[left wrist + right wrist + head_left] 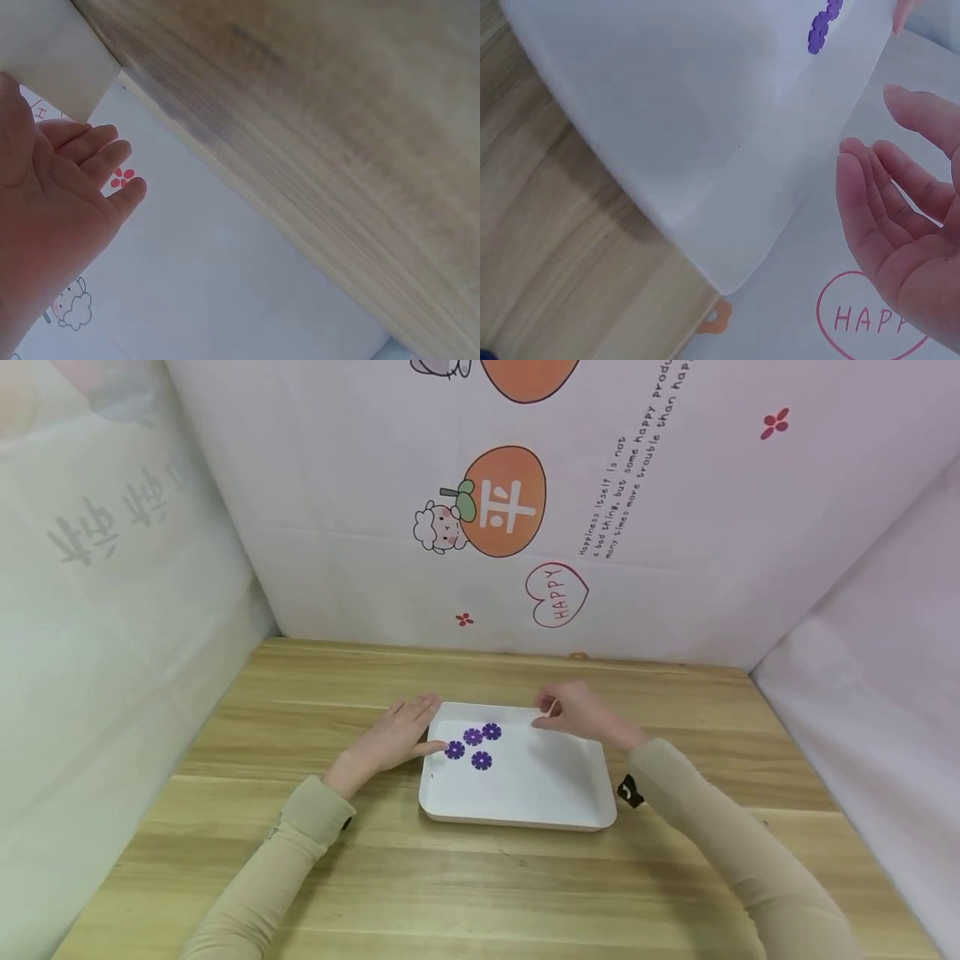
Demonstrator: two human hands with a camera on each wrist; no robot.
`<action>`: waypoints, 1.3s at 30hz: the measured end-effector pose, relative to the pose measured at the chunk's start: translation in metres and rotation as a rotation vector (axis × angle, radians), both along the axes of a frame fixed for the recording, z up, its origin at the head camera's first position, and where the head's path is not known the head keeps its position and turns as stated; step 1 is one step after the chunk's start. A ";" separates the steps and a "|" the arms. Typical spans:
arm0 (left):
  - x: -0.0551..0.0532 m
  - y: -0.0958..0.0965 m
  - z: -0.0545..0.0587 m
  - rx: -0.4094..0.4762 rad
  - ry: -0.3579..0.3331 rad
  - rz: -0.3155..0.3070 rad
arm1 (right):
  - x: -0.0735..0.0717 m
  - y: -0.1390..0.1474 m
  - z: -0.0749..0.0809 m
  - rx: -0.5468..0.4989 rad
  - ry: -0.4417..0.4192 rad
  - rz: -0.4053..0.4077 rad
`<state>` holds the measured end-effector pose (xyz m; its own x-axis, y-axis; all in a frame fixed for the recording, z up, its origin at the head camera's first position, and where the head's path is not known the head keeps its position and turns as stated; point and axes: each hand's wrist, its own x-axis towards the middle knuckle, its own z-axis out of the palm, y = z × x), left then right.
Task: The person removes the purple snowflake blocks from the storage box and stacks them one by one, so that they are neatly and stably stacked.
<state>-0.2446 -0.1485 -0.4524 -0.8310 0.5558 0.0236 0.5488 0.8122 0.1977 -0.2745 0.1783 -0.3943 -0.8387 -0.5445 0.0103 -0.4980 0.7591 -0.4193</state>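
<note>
A shallow white tray lies on the wooden table, holding several purple flower-shaped snap discs grouped in its left half. My left hand is at the tray's left rim, fingers straight and thumb reaching over the edge beside the leftmost disc. In the left wrist view the palm of the left hand shows next to the tray's corner. Over the tray's back rim, right of the discs, my right hand hovers with loosely bent fingers. The right wrist view shows nothing between thumb and fingers.
White printed cloth walls enclose the table at the back and both sides. A small black item shows beside the right sleeve, just off the tray's right edge.
</note>
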 end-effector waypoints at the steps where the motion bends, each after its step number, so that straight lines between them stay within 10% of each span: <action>1: 0.000 0.000 0.000 -0.002 -0.002 0.001 | 0.000 -0.002 0.000 0.000 -0.003 0.000; 39: -0.001 0.000 -0.001 0.014 -0.022 0.016 | 0.001 -0.058 -0.026 0.022 -0.113 0.031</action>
